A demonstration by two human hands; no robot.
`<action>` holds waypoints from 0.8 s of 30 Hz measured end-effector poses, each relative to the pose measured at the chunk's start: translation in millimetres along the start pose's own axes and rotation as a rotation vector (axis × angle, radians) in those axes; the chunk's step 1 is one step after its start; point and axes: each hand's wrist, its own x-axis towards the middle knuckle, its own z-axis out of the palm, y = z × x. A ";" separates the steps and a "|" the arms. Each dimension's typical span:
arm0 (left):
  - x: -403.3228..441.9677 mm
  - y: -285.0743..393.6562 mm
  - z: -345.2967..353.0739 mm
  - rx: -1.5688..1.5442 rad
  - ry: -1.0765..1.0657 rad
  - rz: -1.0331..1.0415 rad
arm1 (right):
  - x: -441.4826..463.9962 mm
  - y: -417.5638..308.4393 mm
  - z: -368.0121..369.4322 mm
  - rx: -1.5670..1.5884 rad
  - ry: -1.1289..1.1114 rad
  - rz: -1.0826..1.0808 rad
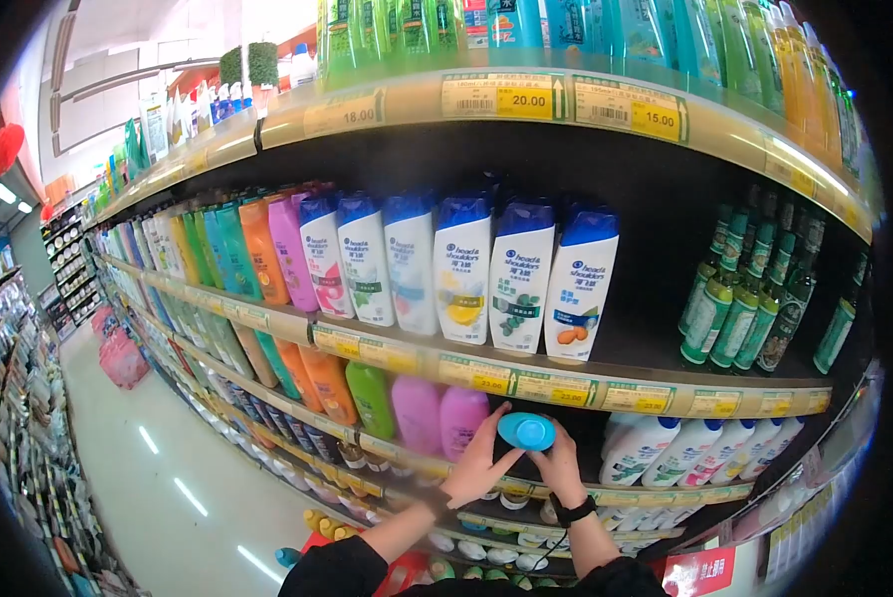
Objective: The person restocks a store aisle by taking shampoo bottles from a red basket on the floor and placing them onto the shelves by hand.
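A blue bottle point(526, 432) is seen from above, its cap toward me, in front of the second shelf from the top of the bottle rows. My left hand point(480, 466) grips its left side, the thumb across the near side. From the right, my right hand point(560, 466) closes on it too, with a dark band at the wrist. The bottle's body below the cap is mostly hidden by my hands. Just left of my left hand stand pink bottles point(462, 422) and a green bottle point(369, 400). White shampoo bottles point(639, 450) lean to the right of my right hand.
Above my hands, a shelf edge point(566, 386) with price tags juts out, bearing blue-and-white shampoo bottles point(519, 289) and green glass-like bottles point(740, 318). A higher shelf edge point(407, 107) overhangs. The aisle floor point(148, 468) runs left, beside another stocked shelf point(28, 428).
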 end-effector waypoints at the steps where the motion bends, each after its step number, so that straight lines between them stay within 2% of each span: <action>1: -0.3 -1.2 2.9 -0.008 -0.010 -0.010 | -1.1 4.6 1.6 -0.019 0.012 0.021; 4: -1.7 -10.2 7.5 -0.065 -0.049 -0.043 | -3.8 5.3 0.9 0.042 -0.068 0.138; 7: -3.8 -12.9 10.3 -0.131 -0.089 -0.075 | -9.1 16.0 4.0 0.073 -0.070 0.054; 11: -8.0 -17.6 15.9 -0.211 -0.115 -0.091 | -16.0 23.6 3.3 0.023 -0.130 0.114; 13: -9.5 -12.3 16.6 -0.195 -0.107 -0.115 | -16.2 26.3 4.2 -0.015 -0.120 0.033; 16: -7.3 -7.2 15.4 -0.168 -0.096 -0.127 | -13.8 10.7 -2.6 0.037 -0.157 0.132; 20: -12.7 -12.8 17.7 -0.130 -0.108 -0.122 | -14.1 14.6 0.8 0.001 -0.119 0.067; 24: -20.9 -14.8 19.2 -0.131 -0.109 -0.178 | -12.6 11.1 -1.4 0.005 -0.150 0.100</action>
